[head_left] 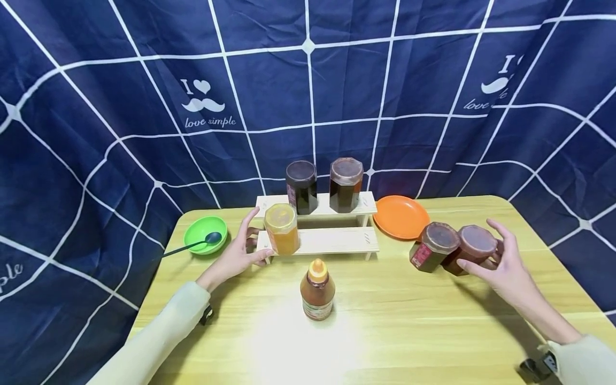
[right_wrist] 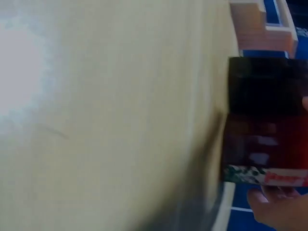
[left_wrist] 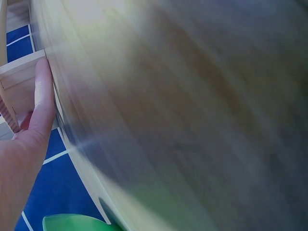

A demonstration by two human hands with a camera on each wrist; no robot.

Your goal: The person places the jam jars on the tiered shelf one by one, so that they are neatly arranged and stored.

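A two-step wooden rack point(head_left: 332, 241) stands at the table's middle, and my left hand point(head_left: 242, 248) grips its left end. In the left wrist view, the thumb of the left hand point(left_wrist: 41, 115) lies along the rack's end board point(left_wrist: 21, 72). On the lower step, beside that hand, sits a yellow jar point(head_left: 282, 230). My right hand point(head_left: 505, 270) holds a dark red jar point(head_left: 476, 243) between thumb and fingers. Against it, to the left, is another dark red jar point(head_left: 434, 246) with a pink label. The right wrist view shows a red-brown jar point(right_wrist: 264, 139) near the fingertips.
Two dark jars, one black-lidded point(head_left: 301, 187) and one pale-lidded point(head_left: 345, 184), stand on the upper step. A squeeze bottle point(head_left: 317, 294) stands in front. A green bowl point(head_left: 194, 232) with a black spoon point(head_left: 213, 238) is left; an orange plate point(head_left: 401, 216) lies right of the rack.
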